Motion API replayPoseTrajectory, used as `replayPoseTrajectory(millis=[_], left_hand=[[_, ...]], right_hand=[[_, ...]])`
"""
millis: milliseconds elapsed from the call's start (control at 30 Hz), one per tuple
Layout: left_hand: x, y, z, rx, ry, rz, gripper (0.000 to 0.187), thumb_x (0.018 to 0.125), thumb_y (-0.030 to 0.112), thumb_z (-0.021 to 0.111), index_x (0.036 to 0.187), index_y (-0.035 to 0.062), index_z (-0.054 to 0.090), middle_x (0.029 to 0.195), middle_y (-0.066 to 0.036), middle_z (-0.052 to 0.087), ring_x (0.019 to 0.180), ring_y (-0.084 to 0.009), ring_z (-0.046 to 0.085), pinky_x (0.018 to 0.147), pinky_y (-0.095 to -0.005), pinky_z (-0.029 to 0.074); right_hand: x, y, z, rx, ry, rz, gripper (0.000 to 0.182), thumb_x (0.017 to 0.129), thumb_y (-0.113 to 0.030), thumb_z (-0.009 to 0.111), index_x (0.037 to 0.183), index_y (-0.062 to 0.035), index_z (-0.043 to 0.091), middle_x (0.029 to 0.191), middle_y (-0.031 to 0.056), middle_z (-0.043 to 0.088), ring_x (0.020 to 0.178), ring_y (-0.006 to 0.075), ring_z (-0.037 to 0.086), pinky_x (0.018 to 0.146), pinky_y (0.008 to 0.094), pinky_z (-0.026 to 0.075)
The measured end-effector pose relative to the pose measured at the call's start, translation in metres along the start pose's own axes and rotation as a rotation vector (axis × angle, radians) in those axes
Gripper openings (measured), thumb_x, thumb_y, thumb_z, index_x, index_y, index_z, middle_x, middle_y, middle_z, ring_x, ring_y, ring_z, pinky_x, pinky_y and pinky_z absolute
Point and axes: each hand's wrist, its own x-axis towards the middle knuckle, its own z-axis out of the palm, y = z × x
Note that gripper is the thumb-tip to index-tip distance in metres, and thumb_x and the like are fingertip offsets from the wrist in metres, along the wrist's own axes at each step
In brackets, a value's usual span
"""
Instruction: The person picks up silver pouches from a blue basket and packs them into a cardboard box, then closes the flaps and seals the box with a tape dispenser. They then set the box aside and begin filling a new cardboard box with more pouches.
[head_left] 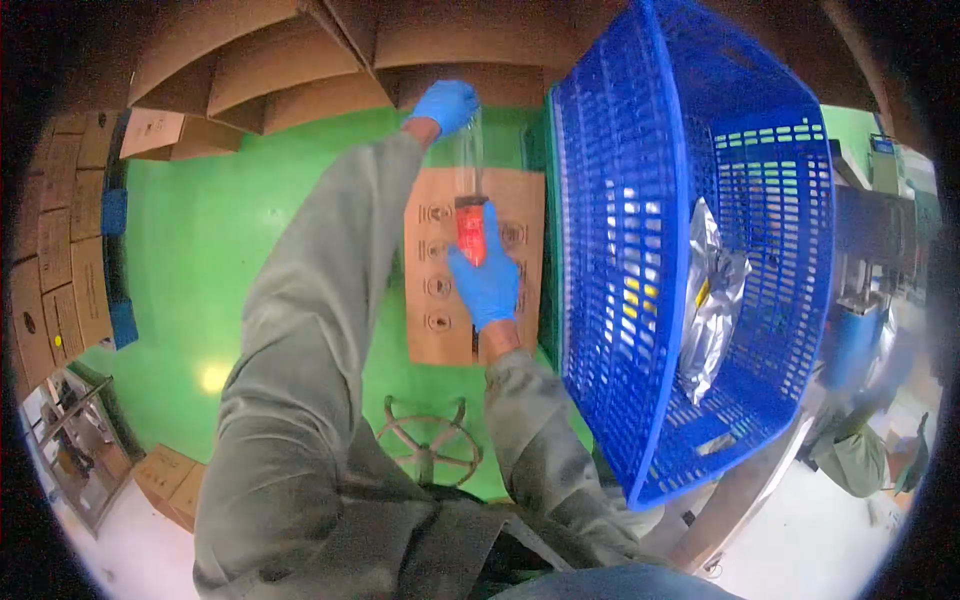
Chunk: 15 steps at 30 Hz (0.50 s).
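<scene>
Both my hands wear blue gloves. In the head view, my right hand (485, 285) is wrapped round a red tape dispenser (469, 228) with a dark front edge, over a brown cardboard box (425, 340) printed with round black symbols. A clear strip of tape (468, 155) runs from the dispenser, past the box's far edge, to my left hand (446, 106). The fingers of that hand are closed at the strip's far end, near the cardboard compartments at the top.
A tall blue plastic crate (665, 400) stands close on my right, with a crumpled silver bag (712, 310) inside. Cardboard compartments (290, 75) line the far side. Stacked boxes (75, 240) are at left. A round-based stool (425, 440) is below me on the green floor (200, 300).
</scene>
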Motion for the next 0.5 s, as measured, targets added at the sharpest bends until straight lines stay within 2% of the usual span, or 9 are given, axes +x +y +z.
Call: replayPoseTrajectory(millis=[67, 100, 200, 267, 333, 367, 400, 467, 500], left_hand=[[0.025, -0.020, 0.025, 0.182, -0.106, 0.221, 0.030, 0.083, 0.028, 0.053, 0.089, 0.0052, 0.072, 0.095, -0.022, 0.067, 0.086, -0.0406, 0.065, 0.079, -0.0494, 0.052], [0.022, -0.015, 0.033, 0.062, -0.144, 0.001, 0.029, 0.083, 0.027, 0.053, 0.091, 0.0059, 0.072, 0.097, -0.021, 0.067, 0.088, -0.0402, 0.065, 0.080, -0.0488, 0.052], [0.013, -0.030, 0.074, 0.022, -0.174, 0.074, 0.029, 0.083, 0.033, 0.058, 0.089, 0.0065, 0.069, 0.092, -0.023, 0.066, 0.086, -0.0411, 0.063, 0.075, -0.0489, 0.050], [0.005, -0.043, 0.118, 0.113, -0.397, -0.010, 0.034, 0.083, 0.032, 0.053, 0.096, 0.0070, 0.072, 0.105, -0.019, 0.068, 0.097, -0.0361, 0.065, 0.084, -0.0448, 0.053], [-0.008, -0.074, 0.180, 0.047, -0.504, 0.041, 0.038, 0.084, 0.037, 0.054, 0.099, 0.0080, 0.072, 0.108, -0.018, 0.067, 0.099, -0.0354, 0.065, 0.086, -0.0445, 0.052], [-0.013, -0.074, 0.180, -0.013, -0.592, 0.080, 0.042, 0.084, 0.042, 0.054, 0.102, 0.0089, 0.072, 0.110, -0.018, 0.067, 0.101, -0.0347, 0.065, 0.087, -0.0442, 0.052], [-0.014, -0.072, 0.178, -0.015, -0.586, 0.079, 0.042, 0.084, 0.042, 0.054, 0.102, 0.0089, 0.072, 0.110, -0.018, 0.067, 0.101, -0.0347, 0.065, 0.087, -0.0442, 0.052], [-0.021, -0.038, 0.118, 0.237, -0.598, 0.049, 0.059, 0.080, 0.059, 0.057, 0.109, 0.0104, 0.071, 0.115, -0.018, 0.066, 0.105, -0.0348, 0.064, 0.091, -0.0452, 0.050], [-0.018, -0.029, 0.106, 0.243, -0.590, 0.051, 0.059, 0.080, 0.059, 0.057, 0.109, 0.0104, 0.071, 0.115, -0.018, 0.066, 0.105, -0.0348, 0.064, 0.091, -0.0452, 0.050]], right_hand=[[0.013, -0.007, 0.004, -0.033, -0.017, 0.041, 0.086, 0.080, -0.032, 0.067, 0.152, -0.0273, 0.020, 0.098, 0.0238, 0.067, 0.086, 0.0421, 0.065, 0.075, 0.0475, 0.053], [0.014, -0.005, 0.006, -0.077, -0.047, 0.103, 0.086, 0.081, -0.032, 0.067, 0.152, -0.0263, 0.020, 0.097, 0.0232, 0.067, 0.084, 0.0414, 0.066, 0.073, 0.0471, 0.053], [0.017, -0.001, 0.008, 0.002, -0.004, 0.059, 0.087, 0.079, -0.031, 0.068, 0.152, -0.0253, 0.020, 0.094, 0.0215, 0.068, 0.079, 0.0398, 0.066, 0.069, 0.0472, 0.054], [0.017, 0.011, 0.019, 0.045, 0.042, 0.003, 0.088, 0.079, -0.030, 0.068, 0.152, -0.0247, 0.020, 0.093, 0.0211, 0.068, 0.077, 0.0396, 0.066, 0.067, 0.0474, 0.054], [0.022, 0.017, 0.025, 0.091, 0.093, -0.043, 0.088, 0.078, -0.030, 0.069, 0.152, -0.0242, 0.021, 0.092, 0.0206, 0.068, 0.076, 0.0394, 0.066, 0.066, 0.0475, 0.054], [0.021, 0.015, 0.023, 0.083, 0.061, -0.001, 0.089, 0.078, -0.030, 0.069, 0.152, -0.0240, 0.021, 0.090, 0.0203, 0.068, 0.075, 0.0397, 0.066, 0.066, 0.0477, 0.054], [0.021, 0.011, 0.019, 0.074, 0.031, 0.033, 0.089, 0.077, -0.030, 0.070, 0.152, -0.0238, 0.021, 0.089, 0.0200, 0.068, 0.074, 0.0399, 0.066, 0.066, 0.0479, 0.054], [0.021, 0.009, 0.018, 0.060, 0.021, 0.045, 0.089, 0.077, -0.030, 0.070, 0.152, -0.0238, 0.021, 0.090, 0.0203, 0.068, 0.075, 0.0403, 0.066, 0.066, 0.0482, 0.054], [0.022, 0.009, 0.018, 0.045, 0.007, 0.064, 0.089, 0.078, -0.030, 0.070, 0.152, -0.0239, 0.022, 0.090, 0.0206, 0.068, 0.076, 0.0406, 0.066, 0.067, 0.0485, 0.054]])
